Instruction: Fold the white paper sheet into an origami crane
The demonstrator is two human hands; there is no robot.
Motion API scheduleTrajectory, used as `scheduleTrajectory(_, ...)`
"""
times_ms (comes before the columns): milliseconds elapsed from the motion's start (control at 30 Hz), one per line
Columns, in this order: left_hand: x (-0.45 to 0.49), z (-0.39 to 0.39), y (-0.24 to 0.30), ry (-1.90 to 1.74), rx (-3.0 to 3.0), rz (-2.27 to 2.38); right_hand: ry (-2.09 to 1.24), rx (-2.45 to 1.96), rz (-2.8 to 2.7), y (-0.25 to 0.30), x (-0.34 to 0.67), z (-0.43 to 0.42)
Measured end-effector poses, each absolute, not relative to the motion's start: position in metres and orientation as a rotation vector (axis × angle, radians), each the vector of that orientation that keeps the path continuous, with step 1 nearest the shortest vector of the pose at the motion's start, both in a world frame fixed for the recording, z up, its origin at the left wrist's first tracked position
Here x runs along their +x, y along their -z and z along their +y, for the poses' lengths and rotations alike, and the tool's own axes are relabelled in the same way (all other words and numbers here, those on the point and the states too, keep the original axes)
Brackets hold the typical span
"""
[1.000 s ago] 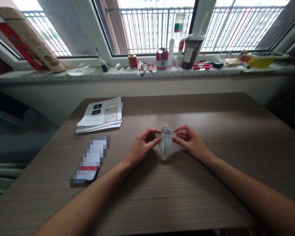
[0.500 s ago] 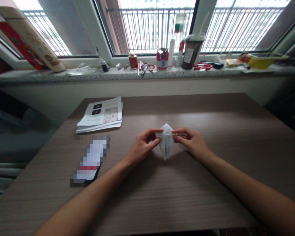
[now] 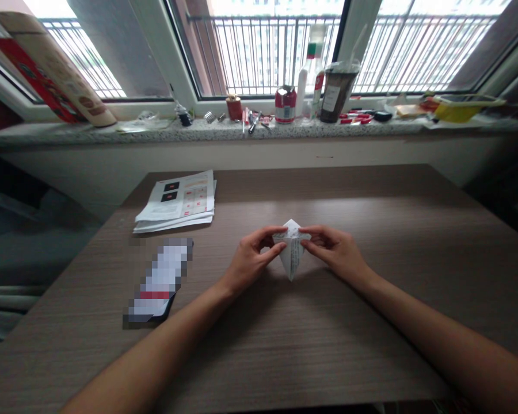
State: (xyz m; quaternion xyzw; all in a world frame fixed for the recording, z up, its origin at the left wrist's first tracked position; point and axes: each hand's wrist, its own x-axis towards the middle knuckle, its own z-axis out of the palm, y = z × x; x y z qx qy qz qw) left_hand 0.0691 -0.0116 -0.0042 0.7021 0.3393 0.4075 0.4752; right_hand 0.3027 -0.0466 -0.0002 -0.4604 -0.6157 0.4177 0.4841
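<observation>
A small folded piece of printed white paper [image 3: 292,256], kite-shaped with its point toward me, rests on the brown wooden table [image 3: 311,345]. My left hand [image 3: 250,260] pinches its left upper edge between thumb and forefinger. My right hand [image 3: 333,252] pinches the right upper edge, fingers curled and pressed onto the paper. Both hands meet near the paper's top.
A stack of printed leaflets [image 3: 178,201] lies at the table's far left, with a phone [image 3: 159,283] nearer to me. The stone windowsill [image 3: 190,131] holds a red can [image 3: 285,103], a dark drink cup [image 3: 334,91], a bottle, a yellow bowl [image 3: 461,107] and small clutter.
My right hand has slid left along the paper's top edge, folding the right flap inward so the shape is narrower. The left hand has kept its pinch.
</observation>
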Motion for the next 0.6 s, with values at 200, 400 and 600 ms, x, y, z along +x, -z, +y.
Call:
scheduleTrajectory(200, 0.07, -0.015, 0.0, -1.023, 1.765, 0.872, -0.895, -1.151, -1.582, 0.001, 0.301, -0.047)
scheduleTrajectory(400, 0.071, -0.017, -0.004, -1.053, 1.896, 0.911, -0.597, -1.242, -1.752, -0.005, 0.3, -0.048)
scheduleTrajectory(600, 0.072, -0.018, -0.005, -1.087, 1.939, 0.949, -0.643, -1.188, -1.736, -0.008, 0.298, -0.047)
